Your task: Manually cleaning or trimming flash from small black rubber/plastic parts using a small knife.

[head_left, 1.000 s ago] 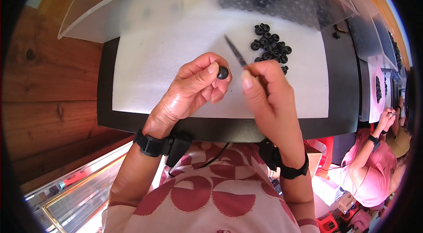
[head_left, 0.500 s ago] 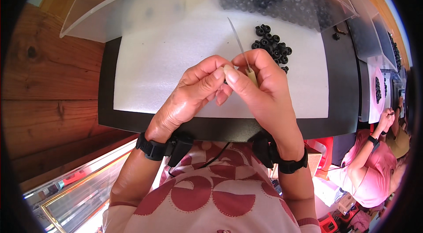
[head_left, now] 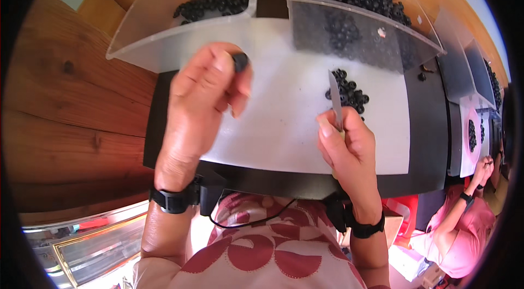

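While left hand pinches black ring, right hand holds blade.

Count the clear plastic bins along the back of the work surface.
2 in clear view: the left bin, beyond the left hand, and the right bin, both holding small black parts. Similar containers continue rightward at the next station; more may be hidden past the rim.
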{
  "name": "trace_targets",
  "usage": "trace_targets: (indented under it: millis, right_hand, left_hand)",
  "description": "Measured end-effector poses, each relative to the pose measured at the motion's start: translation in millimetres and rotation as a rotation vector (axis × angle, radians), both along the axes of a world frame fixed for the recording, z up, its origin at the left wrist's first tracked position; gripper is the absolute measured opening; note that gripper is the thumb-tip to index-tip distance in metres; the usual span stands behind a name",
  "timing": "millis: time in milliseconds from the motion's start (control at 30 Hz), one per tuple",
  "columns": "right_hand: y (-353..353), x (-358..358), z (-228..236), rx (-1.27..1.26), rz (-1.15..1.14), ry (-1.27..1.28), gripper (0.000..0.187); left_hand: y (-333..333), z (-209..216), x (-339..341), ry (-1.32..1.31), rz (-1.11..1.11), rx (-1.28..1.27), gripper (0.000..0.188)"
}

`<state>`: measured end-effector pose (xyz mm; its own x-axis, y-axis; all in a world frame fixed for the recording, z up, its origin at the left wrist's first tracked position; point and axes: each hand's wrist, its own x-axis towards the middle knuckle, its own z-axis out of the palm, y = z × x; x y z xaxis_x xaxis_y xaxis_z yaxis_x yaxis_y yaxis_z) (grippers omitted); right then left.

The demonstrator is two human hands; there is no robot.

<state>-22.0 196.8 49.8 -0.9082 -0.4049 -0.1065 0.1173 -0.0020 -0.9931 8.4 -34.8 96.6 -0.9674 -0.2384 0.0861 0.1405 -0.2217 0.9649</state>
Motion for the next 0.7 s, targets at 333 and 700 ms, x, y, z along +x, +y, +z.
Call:
trace_targets:
  millis: [333,700]
  right_hand:
    - [6.2,5.4,21.8,-0.078,0.022,0.111,0.015]
    - [-4.2,-13.1,24.7,-0.300,0.095,0.059,0.023]
  left_hand:
    - [-22.1,27.9,-9.2,0.038,-0.239,0.031,0.034]
    - [42.9,-17.3,-2.8,-0.198,-0.462,0.145,0.036]
